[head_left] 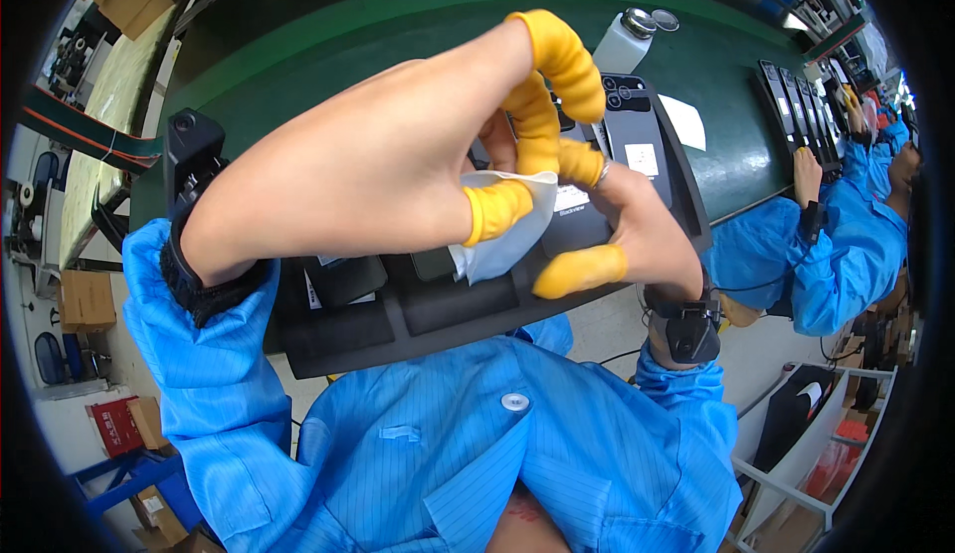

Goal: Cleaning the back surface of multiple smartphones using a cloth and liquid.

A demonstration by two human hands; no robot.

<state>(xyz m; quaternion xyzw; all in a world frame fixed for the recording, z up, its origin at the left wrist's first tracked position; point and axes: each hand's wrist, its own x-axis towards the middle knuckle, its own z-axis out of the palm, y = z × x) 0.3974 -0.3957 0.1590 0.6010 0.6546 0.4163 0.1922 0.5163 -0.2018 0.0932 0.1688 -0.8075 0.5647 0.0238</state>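
One green bench [741, 86] carries one black tray [393, 326] along its near edge. Over the tray, two hands flank one pale cloth [509, 230], slanting from far right to near left: the left hand [388, 150] pinches it, the right hand [642, 223] stands thumb wide of fingers. At least two phones [634, 133] lie in the tray, one in its far right corner.

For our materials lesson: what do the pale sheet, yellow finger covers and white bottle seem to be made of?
Pale sheet: dull cloth or thin plastic, perhaps; it folds limply.
Finger covers: probably matte rubber, snug and wrinkled.
Bottle: likely smooth plastic, evenly white; shiny cap suggests metal.
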